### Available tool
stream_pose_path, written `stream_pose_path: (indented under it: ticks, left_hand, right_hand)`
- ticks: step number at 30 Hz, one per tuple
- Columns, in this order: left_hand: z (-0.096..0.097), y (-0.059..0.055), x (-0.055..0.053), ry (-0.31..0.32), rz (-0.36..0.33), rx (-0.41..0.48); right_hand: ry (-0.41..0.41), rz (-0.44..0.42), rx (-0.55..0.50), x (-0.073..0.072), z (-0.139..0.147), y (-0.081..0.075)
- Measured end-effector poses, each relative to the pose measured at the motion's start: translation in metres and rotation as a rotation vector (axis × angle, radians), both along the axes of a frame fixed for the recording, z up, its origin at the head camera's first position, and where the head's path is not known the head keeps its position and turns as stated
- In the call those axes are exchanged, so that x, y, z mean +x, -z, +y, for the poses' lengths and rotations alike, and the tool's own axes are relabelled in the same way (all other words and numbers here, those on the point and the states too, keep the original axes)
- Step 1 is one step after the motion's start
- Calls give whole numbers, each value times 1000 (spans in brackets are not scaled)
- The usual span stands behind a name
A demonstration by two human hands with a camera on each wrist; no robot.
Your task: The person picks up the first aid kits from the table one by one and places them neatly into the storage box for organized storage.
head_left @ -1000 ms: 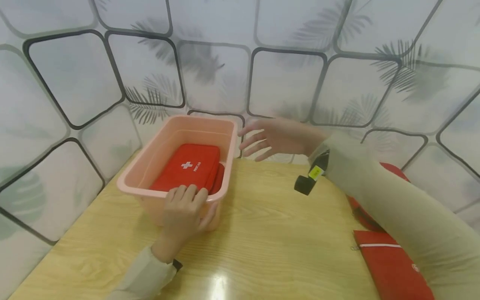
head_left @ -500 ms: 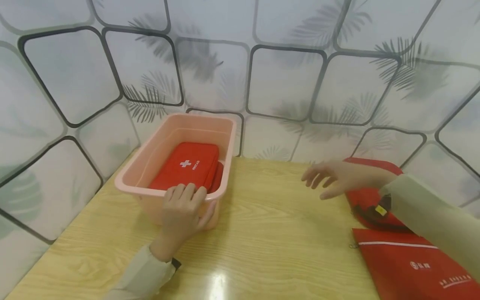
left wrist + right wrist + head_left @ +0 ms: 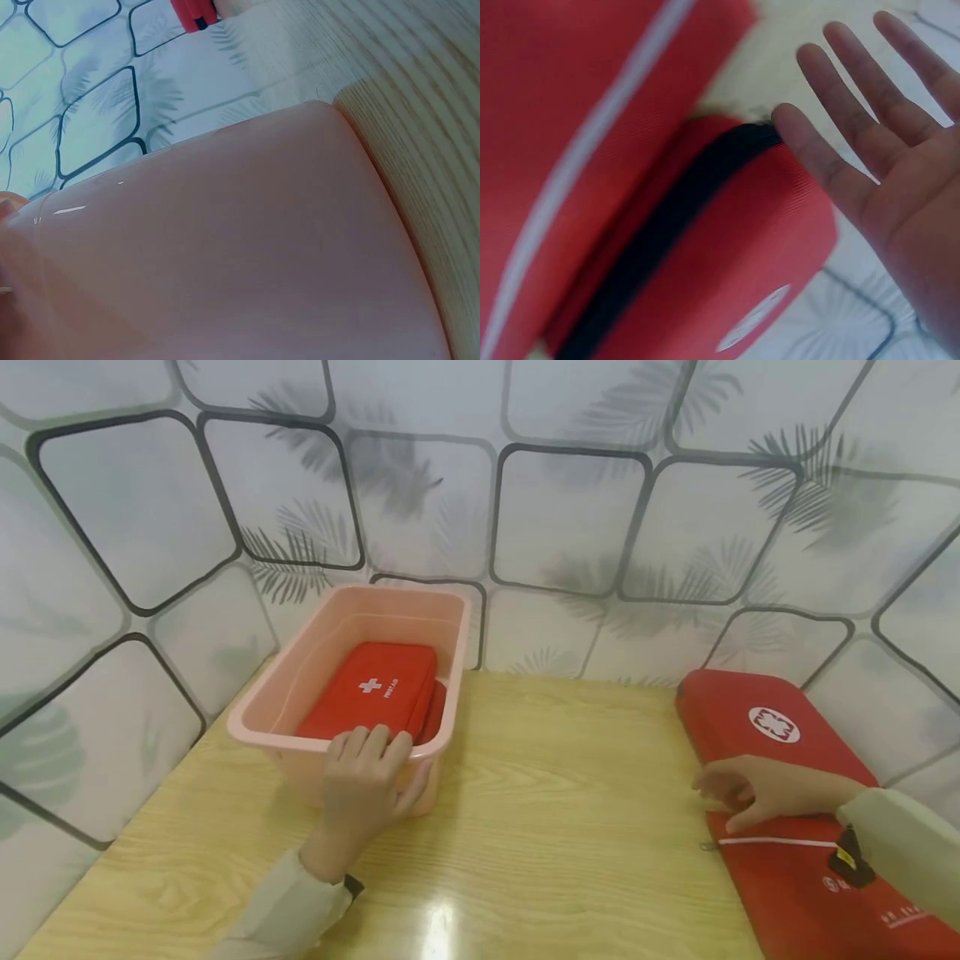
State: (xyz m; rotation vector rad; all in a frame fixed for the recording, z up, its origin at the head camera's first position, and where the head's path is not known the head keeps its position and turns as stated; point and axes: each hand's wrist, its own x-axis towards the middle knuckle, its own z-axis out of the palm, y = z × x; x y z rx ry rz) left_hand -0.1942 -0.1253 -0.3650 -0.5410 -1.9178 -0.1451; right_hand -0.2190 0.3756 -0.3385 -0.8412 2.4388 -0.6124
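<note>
My left hand (image 3: pixel 362 785) grips the near rim of a pink plastic tub (image 3: pixel 247 727), fingers hooked over the edge and thumb outside. Inside the tub lies a red first aid pouch (image 3: pixel 352 702) with a white cross, on top of another red item (image 3: pixel 435 714). At the right, my right hand (image 3: pixel 772 789) hovers between a red zip case (image 3: pixel 825 739) with a round white emblem and a flat red zip pouch (image 3: pixel 795 877). In the right wrist view its fingers (image 3: pixel 847 90) are spread and hold nothing. The left wrist view shows mostly the tub's outer wall (image 3: pixel 225 247).
A wooden table (image 3: pixel 570 827) bears everything. Behind it rises a patterned wall (image 3: pixel 570 527) with leaf prints, with the tub and the red case standing near it. A white zip line (image 3: pixel 780 841) crosses the flat pouch, its pull at the left end.
My right hand has swung from beside the tub to the right and down, reaching over the red case and flat pouch. My left hand has stayed on the tub rim.
</note>
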Motion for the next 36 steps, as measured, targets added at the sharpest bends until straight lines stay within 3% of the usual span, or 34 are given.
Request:
stream_pose_path:
  ticks: [7, 13, 18, 26, 36]
  left_hand:
    - [0, 1, 0, -1, 6, -4]
    - [0, 1, 0, -1, 8, -3]
    - [0, 2, 0, 5, 17, 5]
    - [0, 2, 0, 0, 3, 1]
    - [1, 2, -1, 1, 10, 7]
  right_hand:
    - [-37, 54, -56, 13, 39, 23]
    - [-64, 208, 26, 20, 48, 41]
    - [-6, 350, 103, 28, 37, 52]
    - [208, 279, 218, 24, 1, 50]
    - [362, 196, 173, 3, -34, 53]
